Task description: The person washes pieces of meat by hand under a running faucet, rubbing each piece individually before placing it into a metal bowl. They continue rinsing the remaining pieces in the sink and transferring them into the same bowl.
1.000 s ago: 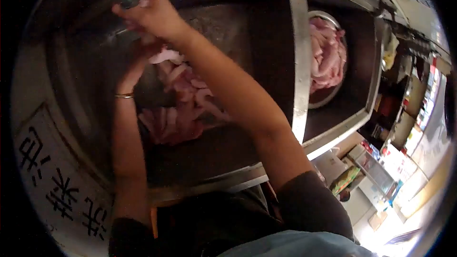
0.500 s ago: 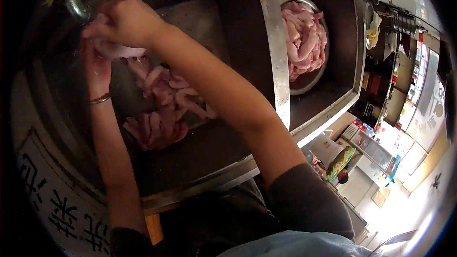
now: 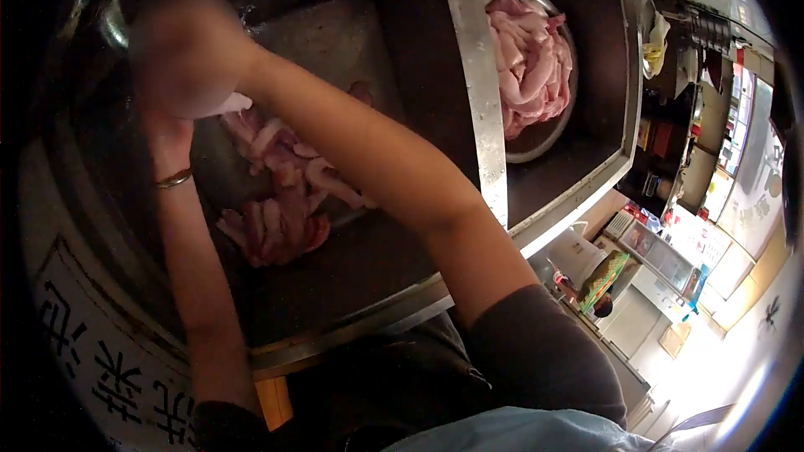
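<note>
Both of my hands are together at the upper left, close to the metal tap [image 3: 113, 25] over the sink [image 3: 335, 29]. My right hand [image 3: 188, 38] is blurred and lies over most of my left hand [image 3: 167, 136], which has a bracelet at the wrist. A pale piece of raw meat [image 3: 228, 105] sticks out from between them, so they appear closed around it; the fingers themselves cannot be made out. Below them, several pink strips of raw meat [image 3: 289, 192] lie in a loose heap on the sink floor, partly behind my right forearm.
A metal divider [image 3: 473, 75] separates a second basin on the right. In it stands a round metal bowl [image 3: 521, 155] piled with raw meat. The sink's front rim [image 3: 360, 322] runs close to my body. Farther right are shelves, a white bucket [image 3: 571, 255] and a person partly visible.
My hands have shifted slightly down and now look blurred, with the pale piece of meat still between them. The heap in the sink and the bowl of meat look unchanged.
</note>
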`<state>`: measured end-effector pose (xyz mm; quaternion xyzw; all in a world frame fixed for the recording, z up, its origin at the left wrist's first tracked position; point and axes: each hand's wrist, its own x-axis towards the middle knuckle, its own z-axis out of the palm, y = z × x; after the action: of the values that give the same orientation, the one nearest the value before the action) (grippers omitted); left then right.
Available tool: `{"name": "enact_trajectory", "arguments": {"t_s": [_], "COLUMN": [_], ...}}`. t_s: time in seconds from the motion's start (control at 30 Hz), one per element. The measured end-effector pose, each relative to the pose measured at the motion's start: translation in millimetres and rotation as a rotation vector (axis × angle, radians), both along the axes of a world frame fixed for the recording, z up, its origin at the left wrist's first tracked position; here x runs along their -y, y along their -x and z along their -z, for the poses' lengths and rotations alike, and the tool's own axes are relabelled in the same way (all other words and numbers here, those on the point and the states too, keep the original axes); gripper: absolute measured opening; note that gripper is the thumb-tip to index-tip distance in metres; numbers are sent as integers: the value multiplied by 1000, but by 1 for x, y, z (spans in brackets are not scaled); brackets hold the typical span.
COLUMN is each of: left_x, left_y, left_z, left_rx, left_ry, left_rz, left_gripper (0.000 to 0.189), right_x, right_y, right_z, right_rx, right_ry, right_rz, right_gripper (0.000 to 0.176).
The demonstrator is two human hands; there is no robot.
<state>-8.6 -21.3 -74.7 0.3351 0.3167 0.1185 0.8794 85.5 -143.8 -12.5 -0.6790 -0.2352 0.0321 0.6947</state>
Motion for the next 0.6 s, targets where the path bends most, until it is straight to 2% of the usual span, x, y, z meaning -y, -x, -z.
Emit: {"name": "enact_trajectory", "arguments": {"t_s": [0.07, 0.1, 0.17, 0.2, 0.23, 0.3, 0.33, 0.37, 0.4, 0.43, 0.47, 0.5, 0.53, 0.57, 0.6], "left_x": [20, 26, 19, 17, 26, 44, 42, 39, 39, 39, 40, 39, 36, 32, 22], "left_y": [-10, -13, -11, -11, -16, -21, -20, -17, -17, -20, -26, -31, -32, -28, -23], "left_z": [-27, -37, -26, -23, -39, -67, -64, -58, -56, -54, -51, -50, -41, -27, -17], "left_rx": [-1, 0, 23, 49, 50, -100, -99, 61, 222, 221, 106, -15, -24, 255, 530], "left_ry": [9, 14, 43, 74, 73, 60, 60, 115, 166, 159, -68, -296, -315, -107, 95], "left_rz": [4, 4, 9, 15, 12, -76, -81, 23, 127, 123, 153, 178, 169, 249, 330], "left_gripper": [39, 39, 40, 40, 40, 40, 40, 36, 33, 33, 33, 32, 32, 31, 29], "right_x": [-24, -16, 11, 13, 14, 19, 23, 24, 21, 18, 14, 18, 29, 34, 32], "right_y": [1, 0, -2, -3, -4, -4, -3, -2, -4, -7, -7, -7, -8, -8, -6], "right_z": [37, 22, -28, -31, -32, -37, -41, -46, -46, -46, -46, -48, -52, -56, -46], "right_rx": [369, 368, -308, -307, -276, -247, 9, 266, 268, 27, -217, -222, -468, -715, -613], "right_ry": [51, 50, -3, -4, 17, 40, 161, 277, 273, 13, -249, -261, -262, -263, -245], "right_rz": [-181, -181, -372, -375, -329, -288, -238, -182, -186, -133, -79, -87, -162, -252, -256], "right_gripper": [13, 13, 16, 16, 16, 16, 12, 9, 9, 10, 11, 11, 12, 12, 14]}}
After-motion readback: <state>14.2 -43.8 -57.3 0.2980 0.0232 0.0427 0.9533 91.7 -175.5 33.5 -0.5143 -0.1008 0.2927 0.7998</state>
